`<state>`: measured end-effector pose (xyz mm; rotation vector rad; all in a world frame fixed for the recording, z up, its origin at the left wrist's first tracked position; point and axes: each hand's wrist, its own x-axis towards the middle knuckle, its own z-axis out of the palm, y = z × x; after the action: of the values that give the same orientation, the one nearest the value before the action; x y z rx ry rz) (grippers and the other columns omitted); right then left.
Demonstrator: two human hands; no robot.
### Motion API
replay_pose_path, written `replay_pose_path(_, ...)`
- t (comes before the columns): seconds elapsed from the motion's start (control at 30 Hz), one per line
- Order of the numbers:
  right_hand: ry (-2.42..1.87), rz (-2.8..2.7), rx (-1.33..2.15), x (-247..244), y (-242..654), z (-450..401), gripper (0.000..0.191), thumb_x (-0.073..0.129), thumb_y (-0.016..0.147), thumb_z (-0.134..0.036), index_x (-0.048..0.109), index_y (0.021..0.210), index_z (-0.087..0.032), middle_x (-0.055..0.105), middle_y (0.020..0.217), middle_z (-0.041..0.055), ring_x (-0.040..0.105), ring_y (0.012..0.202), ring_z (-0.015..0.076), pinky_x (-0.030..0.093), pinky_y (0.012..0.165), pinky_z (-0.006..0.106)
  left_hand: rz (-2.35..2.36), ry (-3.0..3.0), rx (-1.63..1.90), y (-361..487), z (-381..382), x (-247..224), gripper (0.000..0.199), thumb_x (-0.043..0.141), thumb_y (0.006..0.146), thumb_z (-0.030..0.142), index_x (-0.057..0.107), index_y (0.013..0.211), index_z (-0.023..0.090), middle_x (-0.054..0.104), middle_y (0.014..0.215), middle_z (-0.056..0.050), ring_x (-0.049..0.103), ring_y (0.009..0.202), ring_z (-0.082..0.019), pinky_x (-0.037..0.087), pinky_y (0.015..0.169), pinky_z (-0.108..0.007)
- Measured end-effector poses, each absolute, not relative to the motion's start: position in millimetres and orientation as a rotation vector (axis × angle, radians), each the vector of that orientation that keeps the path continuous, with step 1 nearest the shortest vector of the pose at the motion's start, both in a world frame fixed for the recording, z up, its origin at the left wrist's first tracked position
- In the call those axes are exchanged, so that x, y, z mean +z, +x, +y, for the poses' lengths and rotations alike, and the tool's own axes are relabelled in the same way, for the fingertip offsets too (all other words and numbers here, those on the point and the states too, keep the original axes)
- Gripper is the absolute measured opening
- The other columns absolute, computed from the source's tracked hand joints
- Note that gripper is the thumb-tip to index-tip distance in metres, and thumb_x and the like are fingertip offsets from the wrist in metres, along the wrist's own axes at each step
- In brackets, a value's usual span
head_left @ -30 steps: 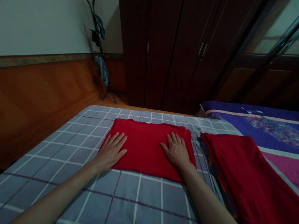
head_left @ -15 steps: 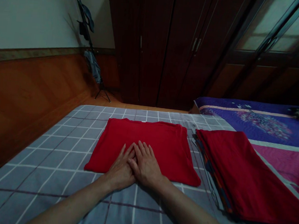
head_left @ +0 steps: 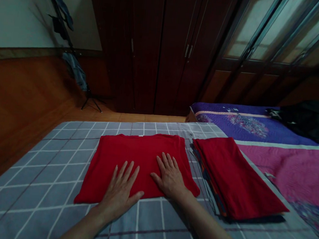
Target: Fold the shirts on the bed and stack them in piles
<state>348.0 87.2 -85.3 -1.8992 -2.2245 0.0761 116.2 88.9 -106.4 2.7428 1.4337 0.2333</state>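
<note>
A red folded shirt [head_left: 143, 151] lies flat on the grey checked bedsheet [head_left: 50, 170] in front of me. My left hand [head_left: 121, 192] rests on its near left part, palm down, with the fingers spread. Over the right part, my right hand [head_left: 170, 177] also lies flat, fingers stretched forward and thumb pointing left. A gap of red cloth shows between the two hands. To the right is a stack of folded clothes [head_left: 235, 177] with a red piece on top and darker layers showing at its left edge.
Beyond the bed stands a dark wooden wardrobe [head_left: 170, 54]. A coat stand [head_left: 88, 95] with hanging items is at the far left. On the right lies a purple and pink patterned bedspread [head_left: 277, 165], with a black item [head_left: 308, 120] on it.
My hands, which touched each other at the middle of the red shirt, have moved apart to left and right across it. The view has turned a little to the right.
</note>
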Motion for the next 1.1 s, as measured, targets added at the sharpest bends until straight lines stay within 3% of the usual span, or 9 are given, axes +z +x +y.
replay_pose_path(0.2,-2.059,-2.102,-0.008,-84.4,356.3,71.4,0.069,0.047,0.088,-0.052,0.038,0.141,-0.008,0.023,0.150,0.0198,0.015,0.139,0.0346,0.017,0.112,0.051,1.434,2.751,0.251,116.4,89.3,-105.4,0.074,0.041,0.086,0.062,0.023,0.148,0.024,0.018,0.154,-0.010,0.013,0.141,-0.033,0.015,0.111,-0.058)
replay_pose_path(0.37,-1.725,-2.293,0.231,-80.0,310.1,59.8,0.059,0.043,0.092,-0.047,0.036,0.143,-0.018,0.023,0.151,0.0118,0.016,0.140,0.0294,0.019,0.113,0.048,1.423,2.770,0.255,115.3,89.5,-107.1,0.072,0.040,0.086,0.062,0.027,0.146,0.025,0.022,0.153,-0.010,0.015,0.141,-0.034,0.017,0.111,-0.058)
replay_pose_path(0.5,-1.719,-2.334,0.358,-69.2,304.8,69.1,0.061,0.042,0.091,-0.051,0.041,0.140,-0.014,0.030,0.149,0.0135,0.021,0.139,0.0307,0.019,0.113,0.048,1.383,2.733,0.177,112.2,90.4,-99.4,0.072,0.036,0.088,0.063,0.028,0.146,0.022,0.022,0.153,-0.010,0.017,0.141,-0.033,0.020,0.111,-0.057)
replay_pose_path(0.63,-1.782,-2.290,0.287,-68.6,312.9,90.8,0.065,0.042,0.091,-0.052,0.038,0.142,-0.012,0.025,0.150,0.0158,0.018,0.139,0.0310,0.018,0.113,0.047,1.372,2.709,0.167,110.4,103.8,-86.0,0.066,0.034,0.091,0.057,0.026,0.147,0.022,0.024,0.153,-0.007,0.019,0.141,-0.028,0.021,0.112,-0.051)
replay_pose_path(0.77,-1.836,-2.266,0.174,-80.4,326.1,102.7,0.071,0.038,0.089,-0.060,0.036,0.143,-0.014,0.023,0.151,0.0156,0.015,0.140,0.0313,0.016,0.113,0.050,1.503,2.667,0.134,98.2,125.0,-81.3,0.071,0.039,0.087,0.063,0.030,0.145,0.024,0.023,0.152,-0.009,0.015,0.141,-0.034,0.014,0.111,-0.058)
replay_pose_path(0.87,-2.010,-2.168,0.072,-82.8,340.1,104.7,0.074,0.038,0.089,-0.061,0.037,0.142,-0.009,0.024,0.150,0.0198,0.017,0.139,0.0351,0.016,0.111,0.053,1.523,2.619,0.053,85.1,134.6,-79.1,0.074,0.036,0.086,0.066,0.032,0.144,0.021,0.024,0.152,-0.011,0.017,0.140,-0.033,0.016,0.111,-0.056)
replay_pose_path(0.97,-2.117,-2.105,0.039,-76.9,342.2,109.8,0.072,0.043,0.090,-0.055,0.037,0.141,-0.004,0.024,0.148,0.0240,0.018,0.138,0.0379,0.016,0.110,0.053,1.536,2.637,0.084,83.6,144.5,-71.9,0.068,0.032,0.091,0.061,0.032,0.145,0.020,0.027,0.151,-0.009,0.020,0.140,-0.030,0.017,0.112,-0.053)
replay_pose_path(1.1,-1.918,-2.195,0.101,-72.8,312.7,129.7,0.063,0.041,0.092,-0.049,0.037,0.142,-0.011,0.025,0.150,0.0183,0.017,0.139,0.0330,0.014,0.112,0.049,1.584,2.710,0.200,98.5,174.7,-69.3,0.056,0.035,0.094,0.046,0.031,0.145,0.022,0.026,0.152,-0.006,0.016,0.141,-0.029,0.012,0.113,-0.054)
